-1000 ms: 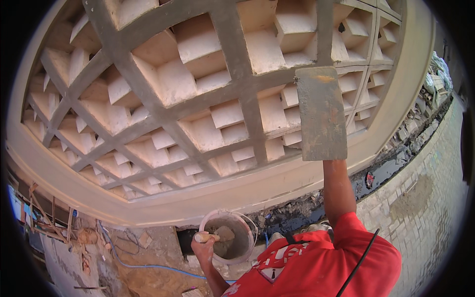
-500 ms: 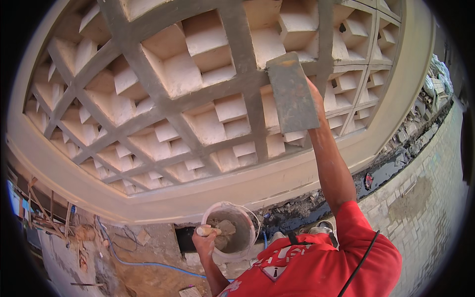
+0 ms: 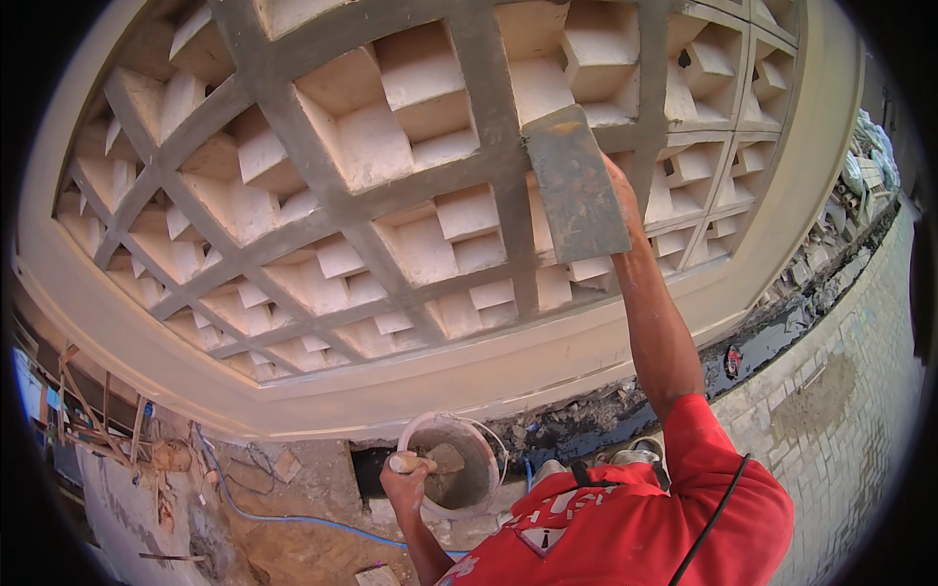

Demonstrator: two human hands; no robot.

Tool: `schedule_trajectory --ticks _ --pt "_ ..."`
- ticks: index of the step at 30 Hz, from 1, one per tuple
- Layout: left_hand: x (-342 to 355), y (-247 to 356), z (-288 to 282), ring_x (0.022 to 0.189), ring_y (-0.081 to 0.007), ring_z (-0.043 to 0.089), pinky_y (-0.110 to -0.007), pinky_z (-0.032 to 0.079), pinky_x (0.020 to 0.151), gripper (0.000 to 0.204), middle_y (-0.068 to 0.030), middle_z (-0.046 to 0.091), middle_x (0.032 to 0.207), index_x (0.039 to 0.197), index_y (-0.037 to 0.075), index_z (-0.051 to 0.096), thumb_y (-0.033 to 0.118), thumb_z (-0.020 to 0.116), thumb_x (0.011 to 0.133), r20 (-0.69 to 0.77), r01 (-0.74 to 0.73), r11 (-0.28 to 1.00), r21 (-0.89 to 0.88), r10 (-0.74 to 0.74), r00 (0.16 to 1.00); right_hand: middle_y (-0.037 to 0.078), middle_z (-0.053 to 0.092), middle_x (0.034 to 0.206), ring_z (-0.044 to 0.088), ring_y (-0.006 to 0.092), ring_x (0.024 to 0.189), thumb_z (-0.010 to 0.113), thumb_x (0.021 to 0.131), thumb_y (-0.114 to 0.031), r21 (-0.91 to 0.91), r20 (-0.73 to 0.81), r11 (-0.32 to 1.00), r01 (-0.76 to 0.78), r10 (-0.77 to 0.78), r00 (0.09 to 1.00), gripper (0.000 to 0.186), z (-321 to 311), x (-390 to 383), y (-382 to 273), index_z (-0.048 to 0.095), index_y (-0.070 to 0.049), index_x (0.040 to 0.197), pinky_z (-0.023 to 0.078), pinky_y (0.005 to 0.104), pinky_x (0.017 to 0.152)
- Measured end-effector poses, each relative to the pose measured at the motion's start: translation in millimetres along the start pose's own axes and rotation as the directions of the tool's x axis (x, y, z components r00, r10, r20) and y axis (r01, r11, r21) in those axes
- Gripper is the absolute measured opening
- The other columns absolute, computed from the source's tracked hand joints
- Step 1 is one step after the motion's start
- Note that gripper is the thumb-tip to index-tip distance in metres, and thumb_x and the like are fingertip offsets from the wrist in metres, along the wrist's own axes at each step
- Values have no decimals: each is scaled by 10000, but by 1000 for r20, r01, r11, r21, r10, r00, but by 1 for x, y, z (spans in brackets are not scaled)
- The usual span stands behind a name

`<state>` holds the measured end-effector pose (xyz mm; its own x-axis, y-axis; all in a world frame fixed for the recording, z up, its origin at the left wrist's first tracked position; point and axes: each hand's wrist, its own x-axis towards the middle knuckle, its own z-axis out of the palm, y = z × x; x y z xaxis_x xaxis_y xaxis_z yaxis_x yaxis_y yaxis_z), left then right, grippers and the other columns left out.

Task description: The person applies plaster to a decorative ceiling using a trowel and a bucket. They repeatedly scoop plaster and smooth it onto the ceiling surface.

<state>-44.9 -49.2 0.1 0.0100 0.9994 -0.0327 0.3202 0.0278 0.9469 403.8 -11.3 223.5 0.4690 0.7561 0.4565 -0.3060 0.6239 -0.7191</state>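
Observation:
My left hand [image 3: 405, 485] is closed round the pale handle of a trowel [image 3: 447, 458], its grey blade inside the bucket [image 3: 432, 428]. Wet mortar [image 3: 445, 485] lies in that bucket, partly hidden by the blade. My right hand [image 3: 625, 200] reaches up and grips a rectangular plastering float [image 3: 578, 190] from behind. The float's flat, stained face is toward me, and it hides most of those fingers. Behind it stands a wall of pale openwork blocks [image 3: 410, 234], many of whose joints are coated in grey mortar [image 3: 347, 208].
A cream frame [image 3: 469, 398] borders the block wall. A dark, wet drain channel [image 3: 625, 422] runs along its foot on the right, beside grey paving [image 3: 831, 459]. Rubble [image 3: 831, 234] is heaped at the far right. A blue hose [image 3: 293, 520] crosses the dirt at the left, near wooden sticks [image 3: 103, 415].
The trowel blade has shifted slightly within the bucket. My right hand keeps the float in nearly the same spot, and the view has moved a little.

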Motion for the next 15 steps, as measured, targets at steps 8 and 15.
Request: schedule_trajectory --ticks 8,15 --pt "6 -10 -2 707 -153 644 -280 520 694 257 -94 667 788 914 -9 601 -38 699 678 -1 -20 1000 6 20 1000 34 663 992 634 71 785 605 939 -198 -32 13 981 -193 194 981 312 -11 -35 -7 606 -36 1206 541 219 682" --pt "12 -35 8 706 -147 611 -287 503 702 254 -68 649 795 902 -15 616 -25 706 665 19 45 999 -23 -45 999 47 663 943 587 90 782 565 964 -266 -867 318 490 92 402 859 280 -59 -109 33 642 -36 1103 488 255 708"
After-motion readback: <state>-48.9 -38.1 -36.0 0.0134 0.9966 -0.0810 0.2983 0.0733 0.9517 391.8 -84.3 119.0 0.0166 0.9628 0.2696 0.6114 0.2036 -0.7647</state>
